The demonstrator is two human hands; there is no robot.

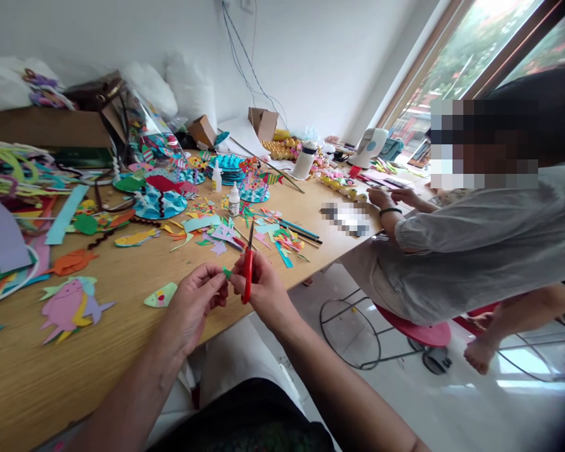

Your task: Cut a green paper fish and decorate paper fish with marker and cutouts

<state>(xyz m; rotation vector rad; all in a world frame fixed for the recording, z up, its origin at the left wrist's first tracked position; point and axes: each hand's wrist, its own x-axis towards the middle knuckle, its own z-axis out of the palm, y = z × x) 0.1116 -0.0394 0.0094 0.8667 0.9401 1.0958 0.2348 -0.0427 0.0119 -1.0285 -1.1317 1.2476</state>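
Over the table's front edge, my left hand (pixel 196 298) pinches a small piece of green paper (pixel 226 272) between thumb and fingers. My right hand (pixel 267 290) holds red-handled scissors (pixel 247 276), their blades pointing up and away from me. Its thumb and fingertips also touch the green piece. Left of my hands lies a pale green paper fish (pixel 161 295) with a red spot. Farther left are pink, yellow and purple paper fish cut-outs (pixel 68 307). Just beyond the scissors, coloured paper scraps (pixel 223 232) are scattered.
Two white glue bottles (pixel 234 201) stand behind the scraps, near blue discs with paper fish (pixel 160 204). Pencils (pixel 301 232) lie to the right. Paper sheets and pipe cleaners (pixel 7 172) crowd the left. A co-worker in a grey shirt (pixel 475 232) sits at right, hands over the table (pixel 117 351).
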